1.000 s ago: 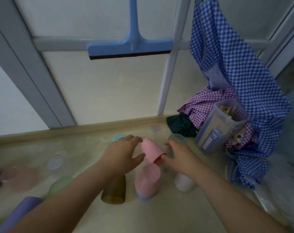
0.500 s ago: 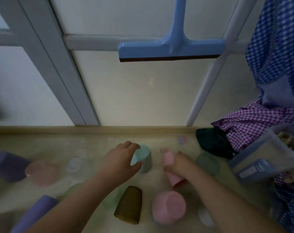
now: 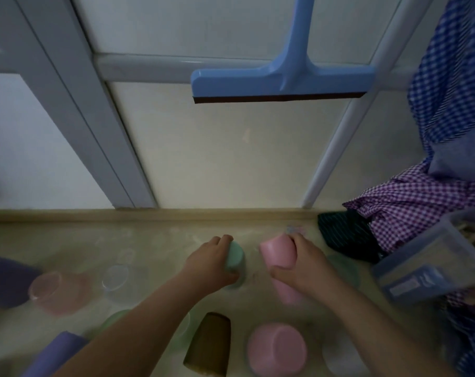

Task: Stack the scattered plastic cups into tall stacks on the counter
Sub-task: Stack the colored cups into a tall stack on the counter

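Here, reading from the left, my left hand [image 3: 209,263] curls over the teal cup [image 3: 234,261] that stands bottom-up on the counter [image 3: 155,240], thumb on its near side and fingers over the far side, so the cup sits just right of my palm, which I judge is a grip for lifting it straight off the surface. To the right, my right hand [image 3: 303,263] grips a pink cup [image 3: 279,254] tilted with its base up and away from me (the rim end is blurred), the cup lying against the left of that hand and close beside the teal one, probably so the two can be nested; further cups lie scattered nearer me, unstacked.
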A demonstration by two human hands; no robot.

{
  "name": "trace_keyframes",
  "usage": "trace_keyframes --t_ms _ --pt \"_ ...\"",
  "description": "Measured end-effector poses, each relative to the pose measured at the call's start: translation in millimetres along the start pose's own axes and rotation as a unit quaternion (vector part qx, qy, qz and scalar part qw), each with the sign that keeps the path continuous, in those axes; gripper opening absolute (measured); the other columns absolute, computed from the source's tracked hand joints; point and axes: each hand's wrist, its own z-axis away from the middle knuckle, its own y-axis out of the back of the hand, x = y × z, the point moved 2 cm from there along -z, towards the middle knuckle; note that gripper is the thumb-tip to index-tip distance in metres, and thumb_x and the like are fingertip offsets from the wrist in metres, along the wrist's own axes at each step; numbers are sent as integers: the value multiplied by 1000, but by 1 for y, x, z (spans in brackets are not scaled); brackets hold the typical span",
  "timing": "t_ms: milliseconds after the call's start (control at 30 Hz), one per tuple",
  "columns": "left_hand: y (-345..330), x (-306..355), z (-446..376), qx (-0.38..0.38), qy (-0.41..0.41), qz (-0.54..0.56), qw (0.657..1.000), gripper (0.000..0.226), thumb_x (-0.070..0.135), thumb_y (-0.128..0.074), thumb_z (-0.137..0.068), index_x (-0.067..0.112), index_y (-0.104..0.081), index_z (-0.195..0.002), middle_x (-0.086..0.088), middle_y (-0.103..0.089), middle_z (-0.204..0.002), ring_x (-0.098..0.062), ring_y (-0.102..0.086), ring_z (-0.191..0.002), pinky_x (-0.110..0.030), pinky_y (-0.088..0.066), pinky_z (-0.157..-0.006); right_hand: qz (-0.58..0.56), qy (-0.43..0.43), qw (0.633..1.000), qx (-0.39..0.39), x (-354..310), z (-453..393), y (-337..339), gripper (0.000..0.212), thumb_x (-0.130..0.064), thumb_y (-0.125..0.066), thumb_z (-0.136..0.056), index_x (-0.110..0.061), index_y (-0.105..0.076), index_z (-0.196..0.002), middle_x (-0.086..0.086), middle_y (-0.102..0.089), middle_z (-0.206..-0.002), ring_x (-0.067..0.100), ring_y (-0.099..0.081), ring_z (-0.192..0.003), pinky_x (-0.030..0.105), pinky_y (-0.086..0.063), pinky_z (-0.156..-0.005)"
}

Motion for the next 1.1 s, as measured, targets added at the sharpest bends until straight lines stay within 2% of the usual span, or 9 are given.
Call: trace_keyframes --t_ms 167,300,367,433,500,600,800,933,1100 --pt "7 4 2 9 -20 -12 1000 68 35 -71 -69 17 -37 -125 -9 -53 -119 -29 -53 -104 -36 -47 -82 -33 19 998 56 -11 21 14 69 -36 -77 -62 -24 -43 -121 -3 -52 -110 15 -52 -94 28 -41 -74" --pt "35 19 24 52 -52 -7 997 70 33 -72 -68 16 -35 -124 -10 -57 -117 -31 -55 -104 -33 -45 -80 -89 43 990 99 -31 50 34 67 -29 -78 -66 -26 -42 -123 -9 -48 -109 10 -50 -94 25 -42 -73" --pt "51 26 40 69 -65 0 996 65 32 -72 -68 16 -35 -119 -9 -58 -113 -31 -57 -100 -32 -45 -76 -122 56 985 109 -39 69 42 67 -25 -78 -68 -31 -40 -123 -16 -47 -105 5 -49 -91 18 -40 -65" --pt "64 32 57 82 -85 19 993 61 32 -71 -67 18 -36 -114 -8 -58 -110 -31 -58 -94 -37 -51 -77 -151 78 978 119 -45 87 47 66 -23 -79 -67 -35 -39 -117 -25 -47 -101 -5 -50 -87 11 -38 -63" --pt "73 37 73 99 -104 20 989 59 33 -72 -66 20 -38 -112 -7 -58 -108 -29 -58 -91 -42 -53 -77 -168 92 973 125 -48 104 48 67 -22 -80 -64 -37 -40 -115 -28 -48 -104 -9 -49 -92 13 -40 -67" --pt "81 43 92 117 -122 13 985 60 34 -72 -66 21 -39 -115 -5 -58 -107 -26 -56 -91 -40 -52 -78 -177 98 971 124 -45 125 46 67 -21 -82 -61 -42 -43 -111 -23 -52 -113 -2 -51 -101 20 -45 -75" --pt "78 44 122 132 -142 12 981 64 36 -71 -66 23 -39 -120 -2 -59 -110 -23 -54 -92 -37 -51 -77 -179 80 977 85 -31 151 19 64 -15 -81 -62 -47 -41 -100 -23 -52 -112 0 -51 -104 16 -43 -75" --pt "77 44 138 140 -148 19 979 69 36 -72 -67 25 -37 -125 0 -56 -115 -21 -54 -94 -35 -50 -78 -149 37 986 66 -15 147 -8 70 -19 -82 -59 -42 -39 -110 -9 -54 -120 13 -51 -112 36 -48 -93" --pt "83 48 155 154 -159 44 974 67 36 -72 -67 28 -36 -123 2 -49 -116 -21 -54 -94 -40 -53 -81 -141 20 989 49 -5 145 -30 71 -20 -80 -63 -34 -38 -118 -6 -52 -120 14 -49 -111 32 -47 -91"
